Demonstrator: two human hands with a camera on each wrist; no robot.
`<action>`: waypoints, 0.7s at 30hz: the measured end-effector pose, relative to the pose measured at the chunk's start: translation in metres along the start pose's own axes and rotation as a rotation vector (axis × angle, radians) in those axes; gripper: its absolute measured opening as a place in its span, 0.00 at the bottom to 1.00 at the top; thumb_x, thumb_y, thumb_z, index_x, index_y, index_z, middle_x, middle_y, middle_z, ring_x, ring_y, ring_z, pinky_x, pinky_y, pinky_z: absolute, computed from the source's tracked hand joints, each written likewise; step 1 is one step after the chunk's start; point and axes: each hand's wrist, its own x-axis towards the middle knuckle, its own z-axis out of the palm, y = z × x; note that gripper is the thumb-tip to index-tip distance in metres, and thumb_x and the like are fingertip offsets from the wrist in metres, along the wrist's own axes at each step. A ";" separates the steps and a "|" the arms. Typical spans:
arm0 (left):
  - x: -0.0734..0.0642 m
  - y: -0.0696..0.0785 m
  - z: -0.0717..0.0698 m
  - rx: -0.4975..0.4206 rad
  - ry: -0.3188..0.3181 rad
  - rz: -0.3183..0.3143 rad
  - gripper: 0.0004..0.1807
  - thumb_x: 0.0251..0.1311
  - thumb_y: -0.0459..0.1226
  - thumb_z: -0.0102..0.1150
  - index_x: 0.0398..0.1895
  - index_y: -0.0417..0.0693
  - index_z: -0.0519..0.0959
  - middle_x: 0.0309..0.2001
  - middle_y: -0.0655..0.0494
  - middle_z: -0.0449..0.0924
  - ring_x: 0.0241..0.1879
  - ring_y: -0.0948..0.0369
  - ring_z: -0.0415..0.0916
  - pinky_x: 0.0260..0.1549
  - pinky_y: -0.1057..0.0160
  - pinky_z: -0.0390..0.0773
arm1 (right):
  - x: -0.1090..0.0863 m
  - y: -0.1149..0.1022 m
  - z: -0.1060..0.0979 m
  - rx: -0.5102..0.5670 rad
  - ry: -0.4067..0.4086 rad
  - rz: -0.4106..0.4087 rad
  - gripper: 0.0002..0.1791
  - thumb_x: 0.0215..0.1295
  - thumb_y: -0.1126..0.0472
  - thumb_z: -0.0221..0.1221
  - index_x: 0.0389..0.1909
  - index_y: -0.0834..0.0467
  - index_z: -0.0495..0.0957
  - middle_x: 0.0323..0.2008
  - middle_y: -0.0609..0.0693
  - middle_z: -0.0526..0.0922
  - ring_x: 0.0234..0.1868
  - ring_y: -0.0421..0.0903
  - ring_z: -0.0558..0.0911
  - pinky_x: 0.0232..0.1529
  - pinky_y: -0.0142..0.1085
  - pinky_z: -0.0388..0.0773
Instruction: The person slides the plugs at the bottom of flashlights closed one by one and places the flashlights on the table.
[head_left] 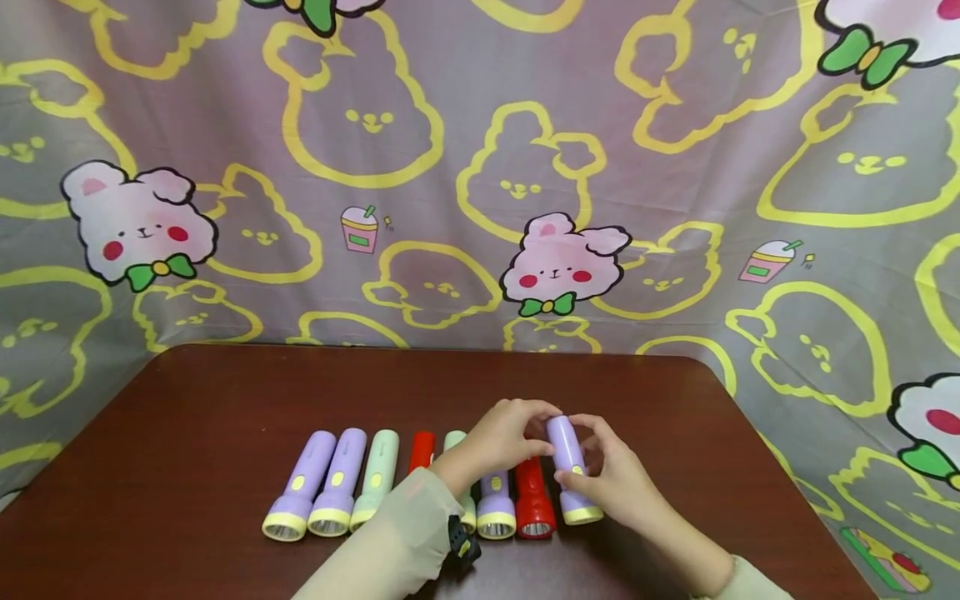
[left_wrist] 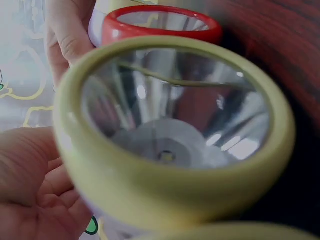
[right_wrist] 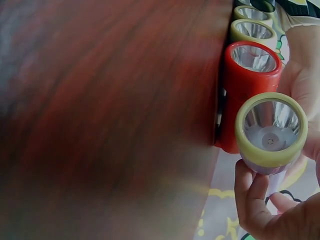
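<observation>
A purple flashlight [head_left: 566, 454] with a pale yellow rim and switch is at the right end of a row of flashlights. My right hand [head_left: 618, 483] grips its right side, thumb near the switch and fingers behind. At its tail end, my left hand [head_left: 495, 442] pinches it with thumb and index finger. In the right wrist view its lens head [right_wrist: 271, 132] points toward the camera, with my right fingers [right_wrist: 257, 197] bent under it. A red flashlight [head_left: 534, 496] lies just left of it. Close by in the left wrist view is another purple flashlight's yellow rim [left_wrist: 170, 192].
Farther left lie purple flashlights [head_left: 300, 483], a pale green flashlight [head_left: 381, 462] and a second red flashlight [head_left: 422, 448], lenses toward me. My left forearm partly covers the row. A patterned curtain [head_left: 420, 250] hangs behind the brown table [head_left: 247, 392].
</observation>
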 end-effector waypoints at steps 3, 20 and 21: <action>0.001 -0.002 0.002 0.005 -0.014 -0.007 0.22 0.56 0.36 0.72 0.56 0.49 0.81 0.43 0.56 0.87 0.40 0.66 0.83 0.41 0.73 0.80 | 0.001 0.000 0.001 -0.026 -0.011 0.027 0.38 0.48 0.64 0.75 0.60 0.56 0.69 0.30 0.51 0.80 0.26 0.40 0.77 0.29 0.31 0.75; 0.011 -0.005 0.005 0.111 -0.078 0.009 0.22 0.55 0.36 0.72 0.55 0.47 0.83 0.46 0.56 0.87 0.42 0.65 0.82 0.44 0.72 0.79 | 0.005 -0.002 0.008 -0.110 -0.033 0.143 0.37 0.45 0.62 0.76 0.57 0.56 0.71 0.34 0.54 0.82 0.30 0.45 0.79 0.27 0.36 0.77; 0.011 -0.006 0.005 0.111 -0.083 0.008 0.22 0.55 0.36 0.72 0.55 0.47 0.83 0.46 0.55 0.87 0.43 0.64 0.83 0.45 0.71 0.79 | 0.005 -0.003 0.009 -0.118 -0.035 0.147 0.37 0.45 0.61 0.77 0.57 0.56 0.71 0.34 0.54 0.82 0.30 0.45 0.78 0.27 0.36 0.76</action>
